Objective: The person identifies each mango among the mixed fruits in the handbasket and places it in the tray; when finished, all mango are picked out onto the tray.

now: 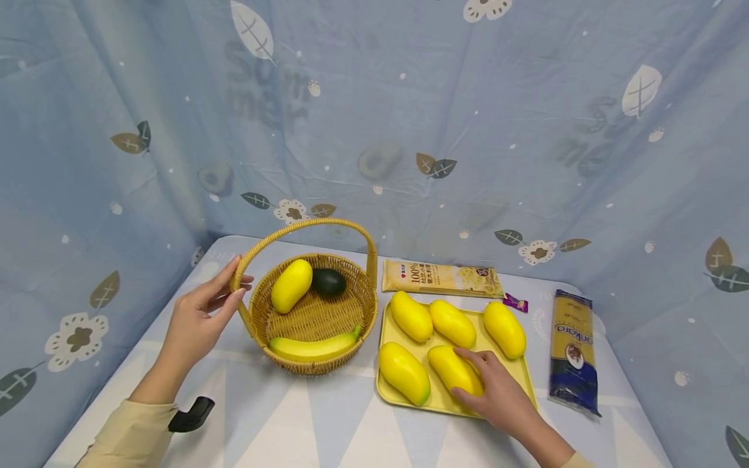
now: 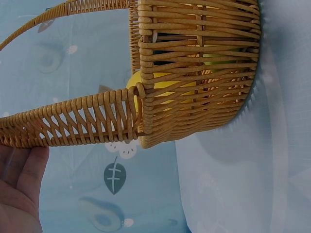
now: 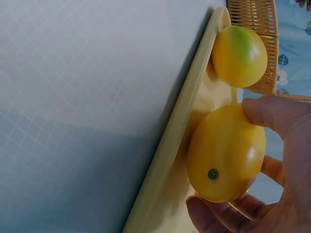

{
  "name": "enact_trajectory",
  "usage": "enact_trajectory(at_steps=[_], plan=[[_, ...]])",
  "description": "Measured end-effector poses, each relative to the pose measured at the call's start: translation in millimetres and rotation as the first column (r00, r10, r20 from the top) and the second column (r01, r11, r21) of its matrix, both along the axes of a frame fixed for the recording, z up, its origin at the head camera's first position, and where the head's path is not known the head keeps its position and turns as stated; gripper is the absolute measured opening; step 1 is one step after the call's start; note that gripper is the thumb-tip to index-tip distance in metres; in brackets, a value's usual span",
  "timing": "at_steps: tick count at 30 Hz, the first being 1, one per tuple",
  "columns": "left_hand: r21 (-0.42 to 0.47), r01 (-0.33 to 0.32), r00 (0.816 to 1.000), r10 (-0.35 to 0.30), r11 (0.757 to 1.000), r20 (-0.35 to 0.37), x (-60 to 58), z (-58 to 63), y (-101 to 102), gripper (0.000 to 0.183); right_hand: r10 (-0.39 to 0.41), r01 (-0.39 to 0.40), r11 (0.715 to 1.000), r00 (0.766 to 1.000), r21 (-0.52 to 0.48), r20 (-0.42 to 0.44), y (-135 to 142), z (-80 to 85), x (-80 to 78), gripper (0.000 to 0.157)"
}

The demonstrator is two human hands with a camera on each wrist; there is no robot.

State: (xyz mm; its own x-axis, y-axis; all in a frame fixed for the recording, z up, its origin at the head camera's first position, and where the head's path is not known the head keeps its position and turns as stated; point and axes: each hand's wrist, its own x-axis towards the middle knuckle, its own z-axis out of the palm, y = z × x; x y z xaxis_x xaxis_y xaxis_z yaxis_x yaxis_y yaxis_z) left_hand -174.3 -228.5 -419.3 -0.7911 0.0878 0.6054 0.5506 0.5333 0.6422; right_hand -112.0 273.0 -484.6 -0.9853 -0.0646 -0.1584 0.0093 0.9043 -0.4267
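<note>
At the left of the head view my left hand holds the side of a wicker basket's arched handle, thumb and fingers about it. Inside the basket lie a yellow mango, a dark green avocado-like fruit and a banana. My right hand grips a mango at the front of a yellow tray. In the right wrist view, thumb and fingers span this mango close over the tray. Several other mangoes lie on the tray.
Behind the tray lies a long yellow food packet, with a small purple wrapped sweet beside it. A gold and blue packet lies at the right. Patterned blue curtains surround the table. A black strap piece sticks out by the left sleeve.
</note>
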Motion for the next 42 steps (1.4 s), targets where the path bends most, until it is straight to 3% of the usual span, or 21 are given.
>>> enact_trajectory(at_steps=[16, 28, 42], plan=[[0.009, -0.021, 0.999, 0.021, 1.000, 0.029, 1.0, 0.0, 0.5, 0.074, 0.003, -0.006, 0.999, 0.998, -0.044, -0.061, 3.3, 4.0, 1.5, 0.074], [-0.001, -0.010, 1.000, 0.010, 1.000, 0.009, -0.5, -0.6, -0.6, 0.072, 0.045, -0.052, 0.997, 0.990, -0.050, -0.131, -3.0, 16.0, -6.3, 0.062], [0.004, -0.012, 1.000, 0.012, 1.000, 0.011, -0.9, -0.9, -1.0, 0.072, 0.207, -0.235, 0.971, 0.923, -0.050, -0.324, -40.6, 40.7, -32.2, 0.057]])
